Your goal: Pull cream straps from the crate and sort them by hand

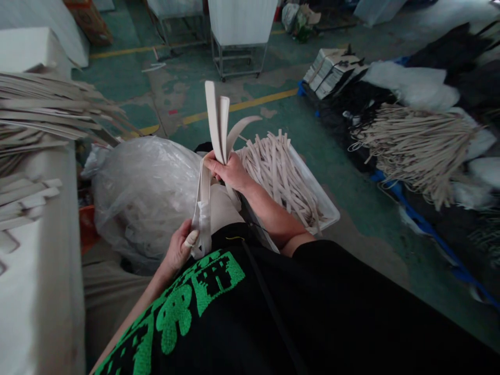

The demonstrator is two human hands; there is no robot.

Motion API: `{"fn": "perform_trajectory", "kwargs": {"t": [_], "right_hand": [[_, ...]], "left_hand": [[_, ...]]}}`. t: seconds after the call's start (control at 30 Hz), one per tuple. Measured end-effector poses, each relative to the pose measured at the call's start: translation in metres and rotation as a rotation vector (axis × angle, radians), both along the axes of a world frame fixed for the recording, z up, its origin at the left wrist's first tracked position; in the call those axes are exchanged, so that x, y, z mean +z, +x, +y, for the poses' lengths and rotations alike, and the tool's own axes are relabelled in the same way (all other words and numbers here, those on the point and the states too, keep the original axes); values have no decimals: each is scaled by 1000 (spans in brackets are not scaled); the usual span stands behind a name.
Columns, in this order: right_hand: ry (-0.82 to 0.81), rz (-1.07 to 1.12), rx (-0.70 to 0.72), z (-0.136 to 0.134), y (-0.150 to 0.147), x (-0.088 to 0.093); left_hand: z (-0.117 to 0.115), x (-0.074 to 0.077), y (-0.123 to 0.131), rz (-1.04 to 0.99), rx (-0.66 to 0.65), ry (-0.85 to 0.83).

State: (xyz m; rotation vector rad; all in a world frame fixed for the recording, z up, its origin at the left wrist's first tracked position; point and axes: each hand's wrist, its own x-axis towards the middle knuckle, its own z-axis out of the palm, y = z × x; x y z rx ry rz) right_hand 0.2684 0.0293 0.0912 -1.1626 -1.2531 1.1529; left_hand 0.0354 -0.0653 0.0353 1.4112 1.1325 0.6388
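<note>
Several cream-coloured flat strips (217, 122) stand upright out of my right hand (230, 171), whose fingers are wrapped round them. One strip curls away to the right. Below, a looped strip with a clear plastic piece (203, 221) hangs down between my two hands. My left hand (183, 245) is closed on the lower end of that loop, and something pale covers its thumb tip. A white tray (332, 212) full of similar strips stands just right of my right forearm.
A large clear plastic bag (146, 182) bulges at my left knee. Along the left edge, a white table (58, 291) bears piled strips. White wheeled bins (242, 21) stand ahead. On the right, a blue pallet (414, 216) holds dark bundles and cords (422, 146).
</note>
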Motion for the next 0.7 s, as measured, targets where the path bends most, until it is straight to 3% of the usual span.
{"fn": "perform_trajectory", "kwargs": {"t": [0.13, 0.27, 0.4, 0.53, 0.7], "right_hand": [[6, -40, 85, -9, -13, 2], [-31, -127, 87, -16, -16, 0], [-147, -296, 161, -26, -14, -11], [-277, -375, 105, -37, -19, -29], [-350, -392, 183, -44, -22, -52]], "left_hand": [[16, 9, 24, -73, 21, 25], [22, 6, 37, 12, 54, 61], [23, 0, 29, 304, 16, 220], [20, -3, 22, 659, -93, 365], [11, -14, 24, 765, -188, 489]]}}
